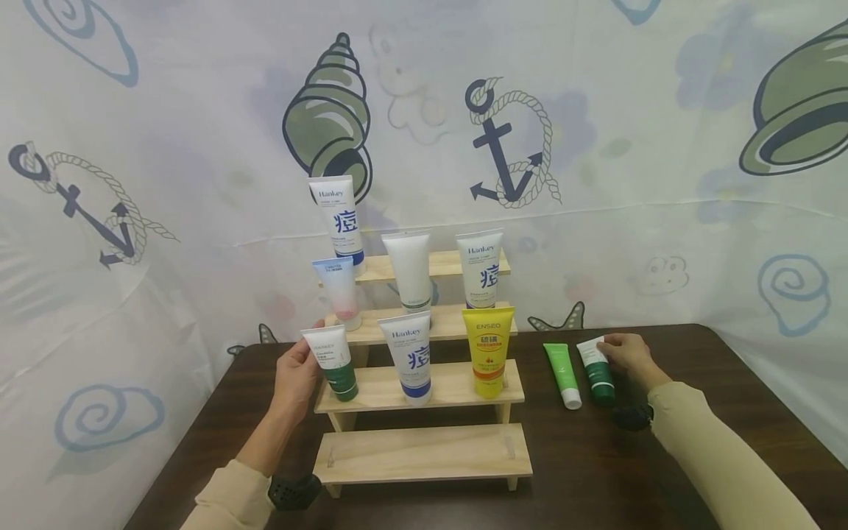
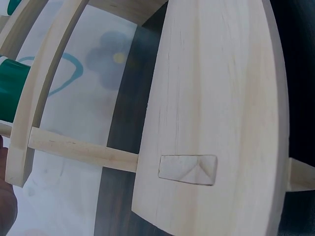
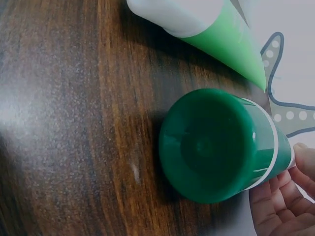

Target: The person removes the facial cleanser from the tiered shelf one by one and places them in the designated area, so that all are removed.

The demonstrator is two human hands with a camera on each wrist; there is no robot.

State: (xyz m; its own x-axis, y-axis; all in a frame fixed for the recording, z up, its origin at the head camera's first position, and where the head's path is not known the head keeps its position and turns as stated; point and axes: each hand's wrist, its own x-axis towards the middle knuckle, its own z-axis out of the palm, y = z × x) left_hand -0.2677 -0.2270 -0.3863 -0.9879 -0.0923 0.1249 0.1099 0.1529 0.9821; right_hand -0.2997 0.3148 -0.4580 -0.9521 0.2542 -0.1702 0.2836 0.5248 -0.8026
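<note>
From the head view I see my left hand (image 1: 296,383) left of centre in the frame, its grip closed lightly around the white tube with the dark green cap (image 1: 333,363). That tube stands cap-down at the left end of the wooden stepped rack (image 1: 424,456), on its second step from the bottom, beside a blue-and-white tube (image 1: 412,357) and a yellow tube (image 1: 488,351). My thumb shows at the tube's upper edge; the other fingers are hidden behind it.

My right hand (image 1: 629,357) sits right of centre on the dark wooden surface (image 1: 729,383). Its grip pinches the flat end of a second green-capped tube (image 1: 597,372) lying there, cap toward me. In the right wrist view the fingertips (image 3: 283,194) curl around that tube's body at the lower right of the frame. A light green tube with a white cap (image 1: 564,375) lies just beside it, untouched.
</note>
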